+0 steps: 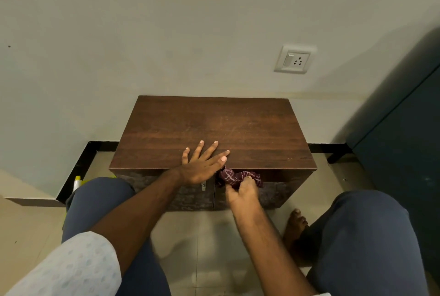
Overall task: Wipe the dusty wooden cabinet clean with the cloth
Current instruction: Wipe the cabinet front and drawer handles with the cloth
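Observation:
A low dark wooden cabinet [214, 124] stands against the wall, its flat top showing faint dusty streaks. My left hand [202, 164] lies flat on the front edge of the top, fingers spread, holding nothing. My right hand [242, 194] grips a bunched maroon patterned cloth [234, 175] and presses it against the upper front of the right door, just under the top's edge. A small metal handle [203, 185] shows on the left door below my left hand.
A white wall socket [294, 59] sits above the cabinet to the right. A dark teal cupboard [404, 129] stands at the right. A spray bottle [77, 182] peeks out by my left knee. My bare foot [295, 224] rests on the tiled floor.

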